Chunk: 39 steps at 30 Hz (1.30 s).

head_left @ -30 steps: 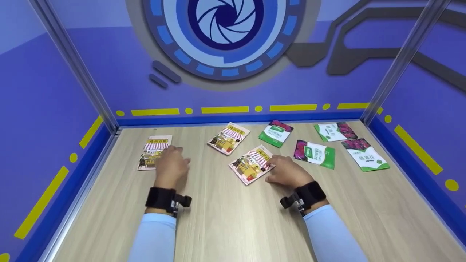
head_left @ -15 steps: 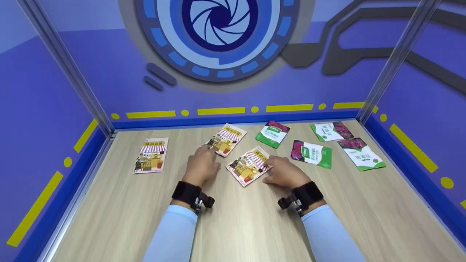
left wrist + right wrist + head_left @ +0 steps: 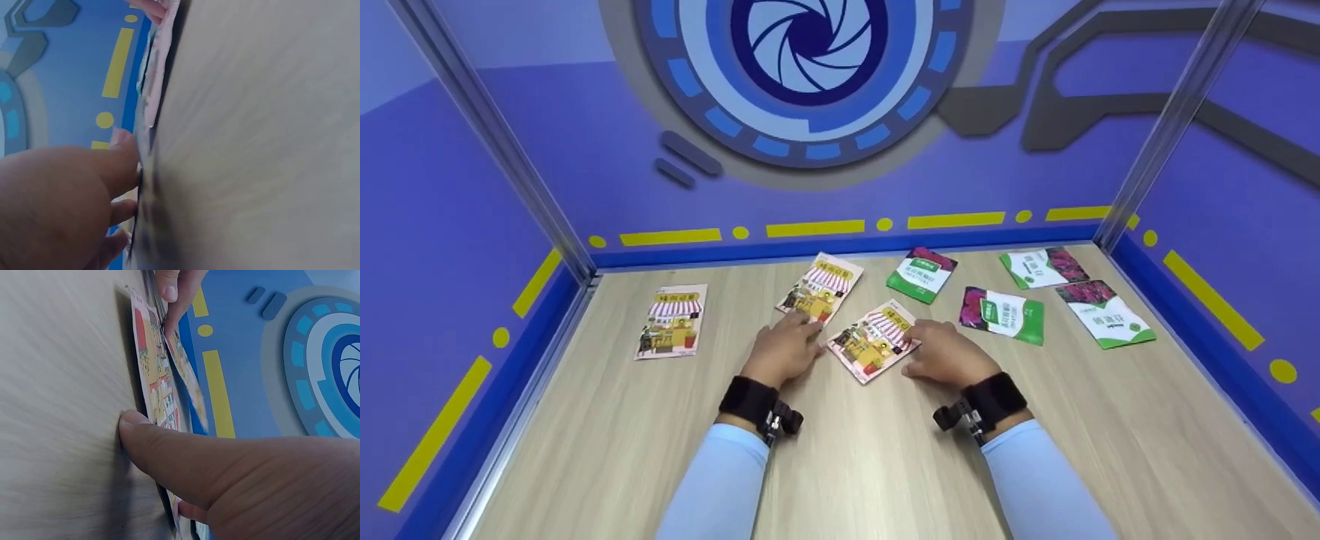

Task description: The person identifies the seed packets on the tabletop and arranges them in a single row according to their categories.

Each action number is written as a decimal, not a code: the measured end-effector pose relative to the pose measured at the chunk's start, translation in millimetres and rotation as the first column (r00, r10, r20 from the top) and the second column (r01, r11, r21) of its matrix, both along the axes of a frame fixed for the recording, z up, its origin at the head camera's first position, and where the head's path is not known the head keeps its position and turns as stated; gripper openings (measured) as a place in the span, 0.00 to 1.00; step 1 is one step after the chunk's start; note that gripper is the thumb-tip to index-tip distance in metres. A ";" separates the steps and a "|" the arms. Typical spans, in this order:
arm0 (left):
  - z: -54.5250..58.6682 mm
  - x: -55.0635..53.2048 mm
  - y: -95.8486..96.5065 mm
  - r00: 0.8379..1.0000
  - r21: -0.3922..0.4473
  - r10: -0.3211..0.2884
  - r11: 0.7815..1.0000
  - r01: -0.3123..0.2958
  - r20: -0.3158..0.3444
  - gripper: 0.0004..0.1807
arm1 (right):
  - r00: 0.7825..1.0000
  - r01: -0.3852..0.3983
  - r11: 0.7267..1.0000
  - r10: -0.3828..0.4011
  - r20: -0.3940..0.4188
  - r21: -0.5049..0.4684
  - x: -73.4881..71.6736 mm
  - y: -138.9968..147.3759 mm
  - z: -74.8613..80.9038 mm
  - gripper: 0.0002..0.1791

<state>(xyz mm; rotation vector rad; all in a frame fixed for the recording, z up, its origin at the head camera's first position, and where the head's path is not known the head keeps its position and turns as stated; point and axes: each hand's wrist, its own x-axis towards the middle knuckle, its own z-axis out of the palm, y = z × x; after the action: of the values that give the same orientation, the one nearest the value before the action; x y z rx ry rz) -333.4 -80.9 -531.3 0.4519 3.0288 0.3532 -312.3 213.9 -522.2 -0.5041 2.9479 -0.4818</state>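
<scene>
A pink packet with a striped awning and a shopfront lies near the back middle. My left hand touches its lower edge with the fingertips; in the left wrist view the thumb sits apart from the packet. A matching pink packet lies in front of it, slightly to the right. My right hand holds this one by its right side, thumb at the near edge and fingers on the far side, partly hidden. A third pink packet lies alone on the left.
Green-and-white packets with pink flowers lie at the right: one at the back, one beside my right hand, and two at the far right. Blue-purple panels wall the wooden table at the back and sides.
My left hand has left the left packet and come right to the back middle one, which has shifted slightly leftward. My right hand has stayed at its packet.
</scene>
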 end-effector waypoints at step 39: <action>5.1 17.7 -91.2 0.927 0.067 0.325 0.946 -0.318 -0.188 0.09 | 1.000 -0.023 0.999 0.023 0.005 0.034 -1.0 -0.4 -1.2 0.31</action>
<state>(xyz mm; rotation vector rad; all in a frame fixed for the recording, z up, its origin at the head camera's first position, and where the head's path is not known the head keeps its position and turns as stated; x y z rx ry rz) -315.7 -172.1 -526.2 -0.0175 3.2966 0.4010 -313.3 213.5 -523.3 -0.5312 2.9368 -0.4288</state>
